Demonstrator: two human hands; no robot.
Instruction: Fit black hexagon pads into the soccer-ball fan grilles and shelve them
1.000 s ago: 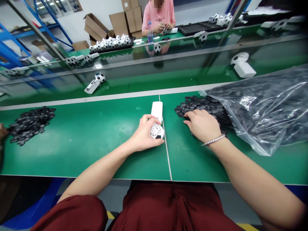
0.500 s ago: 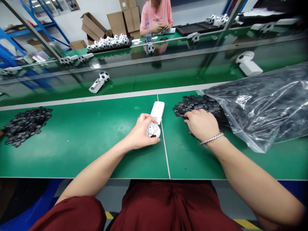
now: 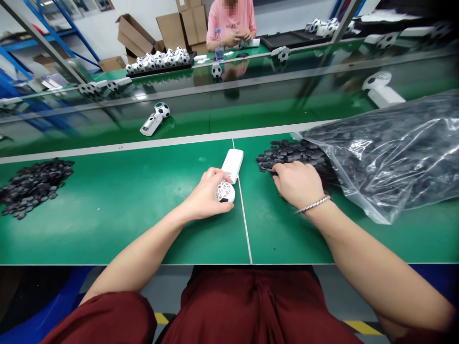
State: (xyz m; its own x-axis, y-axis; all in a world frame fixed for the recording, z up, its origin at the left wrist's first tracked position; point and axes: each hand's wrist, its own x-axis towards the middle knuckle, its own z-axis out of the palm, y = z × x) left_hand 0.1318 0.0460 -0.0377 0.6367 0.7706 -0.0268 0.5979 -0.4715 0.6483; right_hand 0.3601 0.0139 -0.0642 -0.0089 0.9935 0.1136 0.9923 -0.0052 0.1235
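My left hand (image 3: 211,195) grips a round white piece with a lattice pattern (image 3: 225,191), thumb below and fingers above it. One black patch shows on its lower edge. Joined to it or touching it is a white rectangular body (image 3: 233,163), lying on the green table (image 3: 143,191). My right hand (image 3: 297,184) is at the near edge of a heap of small black pieces (image 3: 283,153). Its fingers point down and are bent together; whatever they pinch is too small or hidden to make out.
A clear plastic bag of black pieces (image 3: 401,153) lies at the right. Another black heap (image 3: 36,186) is at the left. Beyond the pale rail (image 3: 179,142), ball-patterned units (image 3: 154,119) stand on a green belt. Across sits a person in pink (image 3: 231,24).
The belt unit at centre-left has shifted right in the view, as has the one at the far right. Both hands keep nearly the same pose, and the view has moved slightly.
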